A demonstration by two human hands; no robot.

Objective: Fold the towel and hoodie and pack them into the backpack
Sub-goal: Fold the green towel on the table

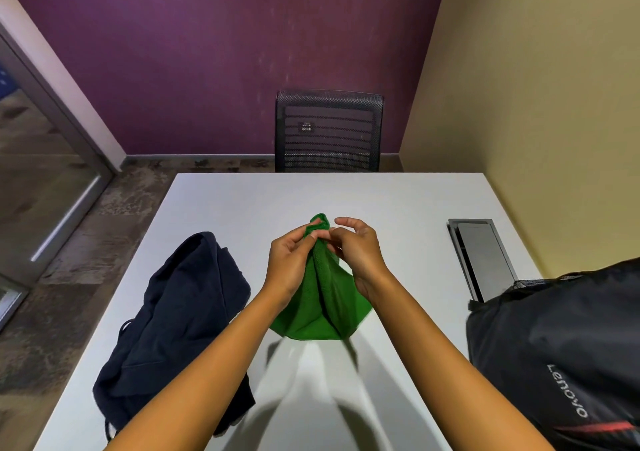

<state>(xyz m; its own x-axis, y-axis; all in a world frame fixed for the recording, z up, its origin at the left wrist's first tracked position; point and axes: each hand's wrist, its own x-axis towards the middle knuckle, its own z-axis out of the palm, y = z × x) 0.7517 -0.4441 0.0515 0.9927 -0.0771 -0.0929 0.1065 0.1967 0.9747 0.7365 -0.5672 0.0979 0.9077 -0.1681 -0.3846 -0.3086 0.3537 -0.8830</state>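
The green towel (320, 298) is up off the counter (381, 201), bunched at its top and hanging down in a loose drape between the two forearms, its lower edge just above the white surface. The left hand (291, 260) has the gathered top pinched between thumb and fingers, with a small tuft of green poking out above the knuckles. The right hand (358, 250) sits right against it on the other side, its lower fingers tucked into the same bunch of cloth while the thumb and forefinger curl free above it. Off to the left, well apart from the towel, the dark navy hoodie (180, 326) lies rumpled on the counter, one drawstring trailing near the front edge. On the right, the black backpack (561, 346) with white lettering rests at the counter's corner, partly covering a grey cable hatch (481, 253). Beyond the far edge stands a black mesh chair (329, 132).
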